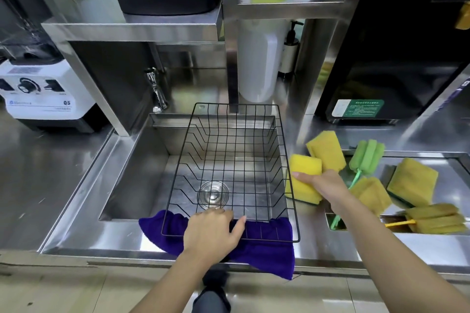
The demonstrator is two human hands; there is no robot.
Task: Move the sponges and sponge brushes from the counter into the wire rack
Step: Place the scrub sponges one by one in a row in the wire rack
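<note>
An empty black wire rack [279, 134] rests over the steel sink [142, 160]. My left hand [212, 231] grips the rack's near rim, on top of a purple cloth [267, 254]. Just right of the rack, my right hand [323, 185] is closed on a yellow sponge [304, 168] held upright. Behind it a second yellow sponge [325, 150] leans on the counter. Further right lie a green sponge brush [366, 157], two more yellow sponges [371, 195] [412, 180] with green scrub backs, and a yellow sponge brush [437, 218].
A faucet [156, 89] stands behind the sink at the left. A white blender base [43, 94] sits on the left counter. A white cylinder [256, 63] and a soap pump bottle [290, 51] stand behind the rack. A black machine [381, 58] fills the back right.
</note>
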